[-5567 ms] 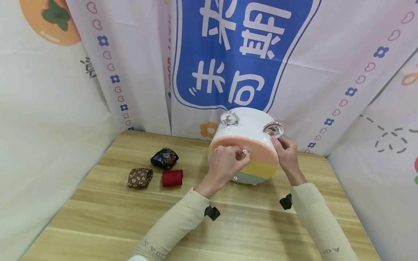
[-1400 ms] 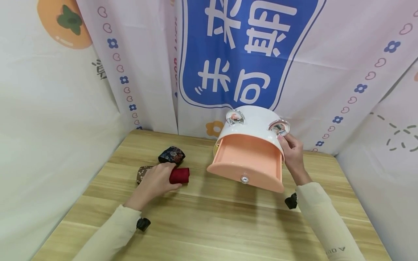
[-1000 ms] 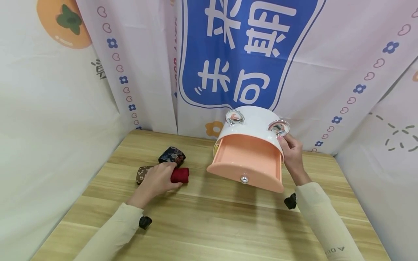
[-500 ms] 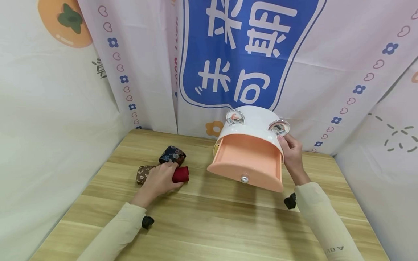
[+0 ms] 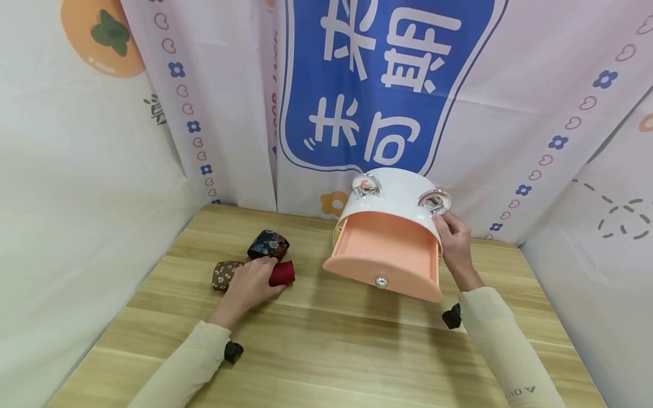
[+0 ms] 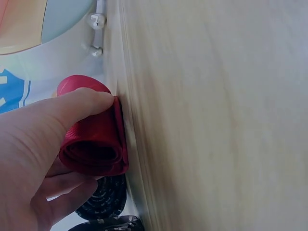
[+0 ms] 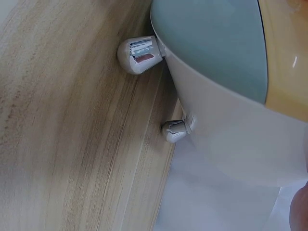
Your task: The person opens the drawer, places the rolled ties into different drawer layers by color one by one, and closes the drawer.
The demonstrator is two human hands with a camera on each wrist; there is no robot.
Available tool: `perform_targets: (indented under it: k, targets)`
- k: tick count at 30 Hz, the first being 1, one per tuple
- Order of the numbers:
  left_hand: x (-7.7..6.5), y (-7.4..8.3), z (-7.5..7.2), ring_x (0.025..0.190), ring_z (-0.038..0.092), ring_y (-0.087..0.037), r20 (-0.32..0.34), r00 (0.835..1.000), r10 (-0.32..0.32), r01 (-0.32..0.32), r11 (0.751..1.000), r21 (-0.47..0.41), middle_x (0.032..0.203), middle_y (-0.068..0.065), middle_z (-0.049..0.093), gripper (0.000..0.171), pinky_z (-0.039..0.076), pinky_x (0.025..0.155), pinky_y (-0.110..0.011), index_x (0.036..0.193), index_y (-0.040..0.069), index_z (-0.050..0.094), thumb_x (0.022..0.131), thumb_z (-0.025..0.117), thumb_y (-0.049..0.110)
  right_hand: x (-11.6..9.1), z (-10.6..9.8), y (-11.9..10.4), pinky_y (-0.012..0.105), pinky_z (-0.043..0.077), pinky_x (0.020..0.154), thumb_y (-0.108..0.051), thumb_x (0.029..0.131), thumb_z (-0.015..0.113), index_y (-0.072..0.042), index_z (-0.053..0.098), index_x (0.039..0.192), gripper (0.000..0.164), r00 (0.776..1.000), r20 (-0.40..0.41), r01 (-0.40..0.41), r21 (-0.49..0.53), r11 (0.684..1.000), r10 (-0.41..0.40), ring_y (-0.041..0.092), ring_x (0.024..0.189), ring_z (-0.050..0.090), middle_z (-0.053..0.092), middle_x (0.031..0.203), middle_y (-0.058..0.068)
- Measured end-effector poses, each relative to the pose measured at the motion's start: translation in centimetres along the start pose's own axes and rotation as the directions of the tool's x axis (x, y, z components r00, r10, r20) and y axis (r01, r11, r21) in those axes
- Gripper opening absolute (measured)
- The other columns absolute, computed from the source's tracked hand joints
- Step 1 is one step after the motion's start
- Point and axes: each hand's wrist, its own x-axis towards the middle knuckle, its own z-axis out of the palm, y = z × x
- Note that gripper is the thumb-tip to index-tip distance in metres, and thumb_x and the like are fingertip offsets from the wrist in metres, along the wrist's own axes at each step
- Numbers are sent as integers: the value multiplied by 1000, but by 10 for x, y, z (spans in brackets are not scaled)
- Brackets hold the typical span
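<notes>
My left hand (image 5: pixel 251 285) pinches the red rolled necktie (image 5: pixel 282 273) on the table, thumb on the near side and fingers behind. In the left wrist view the thumb presses on the red roll's (image 6: pixel 94 144) outer layer. A brown floral roll (image 5: pixel 224 275) lies left of the hand, partly covered by it, and a dark floral roll (image 5: pixel 268 245) sits just behind. My right hand (image 5: pixel 457 246) grips the white drawer box (image 5: pixel 400 190) beside its right mirrored ear (image 5: pixel 435 202). The peach drawer (image 5: pixel 388 243) is pulled out, with nothing in it. A round knob (image 5: pixel 381 281) is on its front.
Chrome feet (image 7: pixel 139 54) carry the box on the wooden table (image 5: pixel 326 357). Below the peach drawer, yellow and grey-green fronts (image 7: pixel 216 43) show in the right wrist view. A printed curtain (image 5: pixel 224 113) hangs close behind the box.
The peach drawer was closed with my left hand at its knob; it now stands pulled out. My left hand has moved left to the red necktie. The right hand keeps its hold on the box.
</notes>
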Motion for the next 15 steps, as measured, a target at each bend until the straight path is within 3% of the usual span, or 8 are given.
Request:
perform_targets:
  k: [7, 15]
  targets:
    - [-3, 5, -3, 75, 65, -22, -36, 999, 8, -8, 1000, 5, 100, -9, 70, 58, 52, 55, -34, 114, 7, 65, 71, 81, 42, -2, 3, -11, 14, 52, 62, -13, 97, 54, 11, 62, 116, 32, 1000, 20, 15, -6, 1000, -15, 0, 72, 61, 69, 90, -13]
    - [-2, 17, -22, 81, 67, -23, -82, 995, 55, -55, 998, 8, 105, -9, 71, 58, 55, 60, -36, 116, 8, 65, 71, 82, 41, -3, 3, -12, 14, 52, 63, -12, 97, 53, 11, 62, 118, 32, 1000, 8, 8, -16, 1000, -8, -1, 74, 62, 69, 92, -14]
